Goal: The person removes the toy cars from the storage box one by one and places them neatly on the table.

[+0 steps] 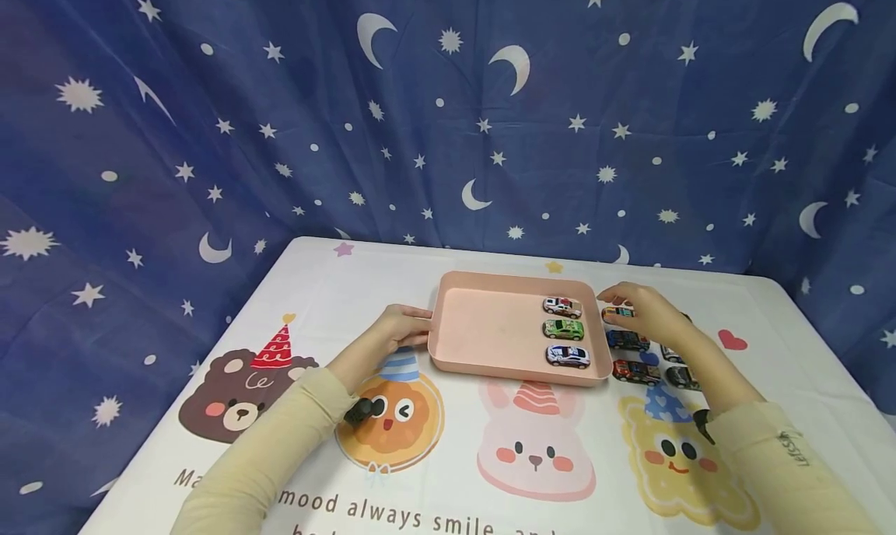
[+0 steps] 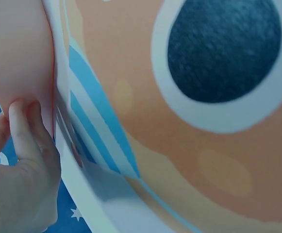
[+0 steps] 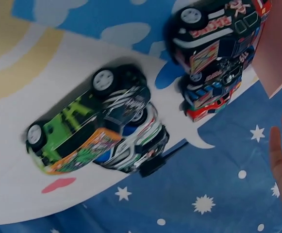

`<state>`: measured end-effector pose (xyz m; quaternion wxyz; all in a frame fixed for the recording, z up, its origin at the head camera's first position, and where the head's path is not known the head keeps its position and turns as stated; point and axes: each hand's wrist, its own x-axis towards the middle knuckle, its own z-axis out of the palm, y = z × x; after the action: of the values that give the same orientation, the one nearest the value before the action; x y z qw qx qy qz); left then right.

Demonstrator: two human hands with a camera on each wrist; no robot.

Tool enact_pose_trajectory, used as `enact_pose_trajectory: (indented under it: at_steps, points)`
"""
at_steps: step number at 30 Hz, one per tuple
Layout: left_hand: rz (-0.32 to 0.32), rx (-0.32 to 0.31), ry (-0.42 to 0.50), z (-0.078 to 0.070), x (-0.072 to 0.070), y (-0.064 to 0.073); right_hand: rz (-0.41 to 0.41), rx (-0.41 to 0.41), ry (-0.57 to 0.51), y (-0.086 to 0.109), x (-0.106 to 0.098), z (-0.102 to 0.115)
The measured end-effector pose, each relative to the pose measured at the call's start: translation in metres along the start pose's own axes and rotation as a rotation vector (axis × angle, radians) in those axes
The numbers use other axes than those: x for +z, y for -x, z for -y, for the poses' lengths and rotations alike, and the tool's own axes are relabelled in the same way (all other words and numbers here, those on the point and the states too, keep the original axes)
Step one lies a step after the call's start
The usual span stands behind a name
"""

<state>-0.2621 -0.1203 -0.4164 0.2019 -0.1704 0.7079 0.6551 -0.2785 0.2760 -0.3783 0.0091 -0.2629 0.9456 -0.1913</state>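
Note:
My left hand (image 1: 402,326) pinches the left wall of a shallow pink tray (image 1: 490,282); in the left wrist view the fingers (image 2: 22,131) lie on the wall's outer face, with one digit behind the rim. Inside the tray, along its right side, stand a red-and-white toy car (image 1: 562,307), a green one (image 1: 563,330) and a white-and-blue one (image 1: 568,356). My right hand (image 1: 647,311) is at the tray's right rim, over an orange toy car (image 1: 619,315). In the right wrist view its fingers (image 3: 276,155) look extended, with nothing between them.
Right of the tray stand a dark blue car (image 1: 628,340), a black-and-red car (image 1: 636,372), a white car (image 1: 672,354) and a dark grey car (image 1: 682,378). A printed white cloth (image 1: 413,512) covers the table. A blue star-patterned curtain (image 1: 448,131) hangs behind it.

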Motion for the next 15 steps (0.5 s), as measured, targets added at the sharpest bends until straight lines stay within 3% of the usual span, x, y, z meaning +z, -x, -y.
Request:
enact_pose_trajectory:
  at_steps: [9,15]
  points:
    - [0.007,-0.003,-0.005,0.001,0.0,-0.002,-0.017,-0.015,-0.002,-0.017,0.01,0.006]
    - [0.006,-0.009,-0.001,0.002,0.0,-0.002,-0.012,0.017,-0.017,-0.028,0.015,0.01]
